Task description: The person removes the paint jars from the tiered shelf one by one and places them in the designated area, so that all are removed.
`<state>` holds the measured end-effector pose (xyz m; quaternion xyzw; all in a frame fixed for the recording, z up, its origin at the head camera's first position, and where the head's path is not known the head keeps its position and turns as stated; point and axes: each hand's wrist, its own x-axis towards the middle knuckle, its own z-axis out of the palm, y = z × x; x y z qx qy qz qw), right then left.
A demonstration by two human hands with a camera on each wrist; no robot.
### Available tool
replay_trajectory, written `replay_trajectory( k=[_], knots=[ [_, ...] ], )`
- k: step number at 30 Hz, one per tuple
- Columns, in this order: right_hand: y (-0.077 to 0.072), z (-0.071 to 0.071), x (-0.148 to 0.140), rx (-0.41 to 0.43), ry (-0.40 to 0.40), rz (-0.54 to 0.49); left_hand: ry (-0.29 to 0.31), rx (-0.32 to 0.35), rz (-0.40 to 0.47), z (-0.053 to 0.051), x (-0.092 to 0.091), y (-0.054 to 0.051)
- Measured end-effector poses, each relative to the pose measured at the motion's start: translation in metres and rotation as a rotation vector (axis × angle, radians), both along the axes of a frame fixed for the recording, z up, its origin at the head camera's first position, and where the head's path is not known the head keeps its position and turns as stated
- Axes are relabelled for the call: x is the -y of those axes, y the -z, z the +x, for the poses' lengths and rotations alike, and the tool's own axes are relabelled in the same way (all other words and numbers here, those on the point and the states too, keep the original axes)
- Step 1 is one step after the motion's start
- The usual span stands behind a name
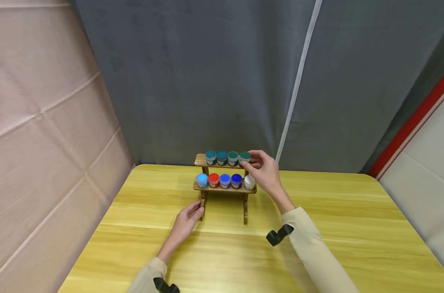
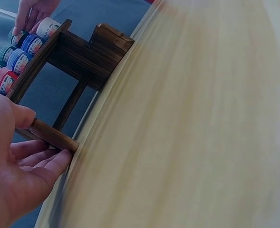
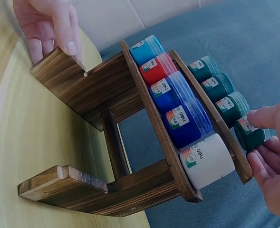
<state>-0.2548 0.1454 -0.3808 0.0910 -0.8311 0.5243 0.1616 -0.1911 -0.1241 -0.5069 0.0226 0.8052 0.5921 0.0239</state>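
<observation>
A two-tier wooden rack (image 1: 224, 190) stands on the table, loaded with small paint jars. My right hand (image 1: 265, 173) pinches a dark green paint jar (image 3: 250, 133) at the right end of the upper tier, thumb on one side and fingers on the other. Three more green jars (image 3: 217, 87) sit beside it in a row. On the lower tier are light blue, red (image 1: 213, 180), two blue, and white (image 3: 207, 160) jars. Down at the rack's left front leg (image 2: 54, 135), my left hand (image 1: 187, 219) holds the leg between thumb and fingers.
The yellow wood-grain table (image 1: 328, 228) extends to both sides and in front of the rack. A grey curtain (image 1: 207, 81) hangs right behind the table's back edge. Pale fabric (image 1: 42, 162) covers the left side, and a white panel with a red border (image 1: 419, 118) stands at right.
</observation>
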Motion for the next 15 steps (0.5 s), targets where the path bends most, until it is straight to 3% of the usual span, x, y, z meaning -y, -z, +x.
replay_trajectory(
  k=[15],
  knots=[
    [0.001, 0.012, -0.007, -0.073, -0.001, -0.038, 0.01, -0.004, -0.007, -0.001, 0.002, 0.002]
  ],
)
